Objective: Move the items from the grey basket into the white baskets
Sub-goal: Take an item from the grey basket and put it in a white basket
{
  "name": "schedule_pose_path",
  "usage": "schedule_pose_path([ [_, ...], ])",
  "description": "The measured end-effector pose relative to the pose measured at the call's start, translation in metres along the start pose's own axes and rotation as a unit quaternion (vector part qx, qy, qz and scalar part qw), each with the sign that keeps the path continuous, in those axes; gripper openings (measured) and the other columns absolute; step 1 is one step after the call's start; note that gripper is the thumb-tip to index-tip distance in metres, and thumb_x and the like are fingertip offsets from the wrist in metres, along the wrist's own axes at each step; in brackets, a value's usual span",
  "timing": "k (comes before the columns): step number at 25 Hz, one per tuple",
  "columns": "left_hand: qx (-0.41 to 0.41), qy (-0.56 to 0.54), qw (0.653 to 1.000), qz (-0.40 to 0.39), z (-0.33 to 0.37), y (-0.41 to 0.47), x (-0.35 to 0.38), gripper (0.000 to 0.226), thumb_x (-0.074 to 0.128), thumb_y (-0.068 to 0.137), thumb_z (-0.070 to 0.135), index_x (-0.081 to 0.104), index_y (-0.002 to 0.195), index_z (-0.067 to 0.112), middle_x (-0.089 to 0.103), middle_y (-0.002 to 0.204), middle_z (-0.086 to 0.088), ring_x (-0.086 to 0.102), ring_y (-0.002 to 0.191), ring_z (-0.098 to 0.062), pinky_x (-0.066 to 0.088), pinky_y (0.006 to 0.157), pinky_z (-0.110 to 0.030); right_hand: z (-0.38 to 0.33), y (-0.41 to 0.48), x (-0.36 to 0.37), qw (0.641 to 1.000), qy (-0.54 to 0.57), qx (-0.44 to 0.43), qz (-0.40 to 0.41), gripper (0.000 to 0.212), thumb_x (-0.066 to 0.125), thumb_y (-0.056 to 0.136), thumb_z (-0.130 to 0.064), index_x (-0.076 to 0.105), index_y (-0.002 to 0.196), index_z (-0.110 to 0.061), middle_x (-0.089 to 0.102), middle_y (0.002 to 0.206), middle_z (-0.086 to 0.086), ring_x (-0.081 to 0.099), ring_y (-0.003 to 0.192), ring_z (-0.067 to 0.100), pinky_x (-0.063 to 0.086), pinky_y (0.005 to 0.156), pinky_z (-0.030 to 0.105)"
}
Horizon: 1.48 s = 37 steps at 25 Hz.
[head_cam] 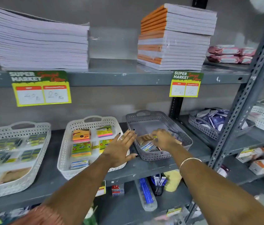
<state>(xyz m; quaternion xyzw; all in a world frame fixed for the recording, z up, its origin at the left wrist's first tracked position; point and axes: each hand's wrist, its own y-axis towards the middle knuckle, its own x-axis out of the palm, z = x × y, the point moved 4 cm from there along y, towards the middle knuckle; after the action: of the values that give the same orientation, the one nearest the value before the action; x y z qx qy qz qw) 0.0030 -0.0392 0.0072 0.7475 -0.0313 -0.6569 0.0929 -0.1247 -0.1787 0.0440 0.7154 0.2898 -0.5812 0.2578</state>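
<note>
The grey basket (146, 121) stands on the middle shelf, right of centre, with small packets in its near half. My right hand (163, 139) reaches into it with fingers curled over a brown packet (145, 138) and blue-white packets (147, 146); whether it grips one is unclear. My left hand (120, 147) hovers open, fingers spread, over the right rim of the middle white basket (68, 143), which holds colourful sticky-note packs (81, 135). A second white basket (30, 172) at the far left holds green-black packs and brown items.
Stacks of notebooks (39, 44) sit on the shelf above, with price tags (41, 88) hanging from its edge. Another grey basket (209, 125) with dark packets stands right of the upright post (244, 101). Pens and boxes fill the shelf below.
</note>
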Motion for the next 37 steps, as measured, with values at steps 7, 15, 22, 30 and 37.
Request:
schedule_pose_path([
  [7,0.033,0.009,0.992,-0.125,0.012,0.044,0.034,0.077,0.029,0.091,0.061,0.006,0.149,0.014,0.004,0.16,-0.006,-0.001,0.148,-0.021,0.013,0.121,-0.043,0.012,0.048,0.055,0.975,-0.104,-0.14,-0.135,0.062,0.059,0.088,-0.007,0.038,0.145,-0.021,0.035,0.154,0.011,0.038,0.139,0.026,0.04,0.11,0.037],
  [15,0.004,-0.042,0.994,-0.1,0.009,0.053,0.047,0.068,0.03,0.093,0.056,0.019,0.147,0.016,0.016,0.159,-0.007,0.007,0.148,-0.021,0.013,0.12,-0.042,0.031,0.07,0.053,0.979,-0.091,-0.102,-0.151,0.059,0.067,0.081,-0.001,0.049,0.135,-0.016,0.048,0.141,0.011,0.053,0.125,0.027,0.046,0.101,0.031],
  [22,-0.022,-0.071,0.992,-0.102,0.007,0.053,0.049,0.067,0.025,0.095,0.055,0.012,0.149,0.018,0.007,0.161,-0.004,0.001,0.148,-0.018,0.005,0.121,-0.041,0.028,0.075,0.04,0.989,-0.043,-0.063,-0.127,0.06,0.076,0.074,-0.004,0.053,0.13,-0.01,0.056,0.132,0.013,0.055,0.119,0.026,0.044,0.095,0.027],
  [30,-0.172,-0.073,0.981,-0.046,-0.093,-0.02,0.008,0.065,0.025,0.097,0.049,-0.003,0.148,0.02,-0.009,0.16,-0.001,-0.009,0.147,-0.018,-0.007,0.118,-0.04,-0.02,0.11,0.021,0.992,-0.061,-0.099,-0.054,0.043,0.074,0.075,-0.011,0.062,0.116,-0.006,0.064,0.123,0.016,0.062,0.113,0.028,0.049,0.094,0.031],
  [37,-0.286,-0.104,0.952,0.016,-0.158,-0.151,0.012,0.104,-0.014,0.07,0.078,-0.004,0.148,0.011,-0.007,0.16,-0.006,-0.007,0.147,-0.02,0.005,0.122,-0.037,-0.09,0.107,-0.001,0.998,-0.021,-0.053,-0.02,0.061,0.078,0.074,-0.018,0.054,0.128,-0.006,0.057,0.133,0.015,0.059,0.119,0.029,0.048,0.093,0.031],
])
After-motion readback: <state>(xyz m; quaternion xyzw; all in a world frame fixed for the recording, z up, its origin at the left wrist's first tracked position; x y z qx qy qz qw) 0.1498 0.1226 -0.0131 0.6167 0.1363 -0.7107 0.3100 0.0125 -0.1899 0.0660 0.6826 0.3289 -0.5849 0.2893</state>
